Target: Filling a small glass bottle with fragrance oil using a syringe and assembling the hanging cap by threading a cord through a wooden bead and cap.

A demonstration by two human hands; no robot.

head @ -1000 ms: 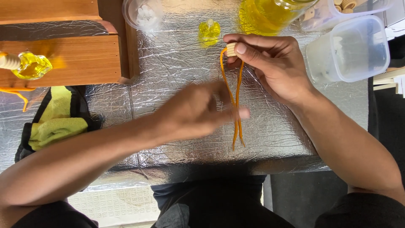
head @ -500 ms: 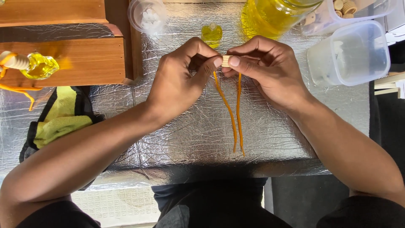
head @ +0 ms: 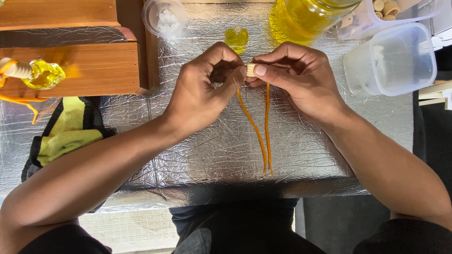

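Note:
My right hand [head: 301, 77] pinches a small pale wooden cap [head: 251, 69] between thumb and fingers. An orange cord [head: 258, 131] hangs from the cap in two strands that run down over the foil-covered table [head: 212, 150]. My left hand [head: 202, 91] meets the cap from the left, fingertips curled against it and the top of the cord. A small glass bottle of yellow liquid [head: 236, 38] stands on the foil just beyond the hands.
A large jar of yellow liquid [head: 306, 19] stands at the back. Clear plastic tubs [head: 393, 61] sit at the right, one holding wooden caps [head: 386, 7]. A round lidded cup [head: 165, 16], wooden boxes [head: 80, 68] with a finished corded bottle [head: 40, 74], and a yellow-green cloth [head: 68, 134] lie left.
My left hand has come up from the lower part of the cord to the cap, joining my right hand. The cord strands hang straighter.

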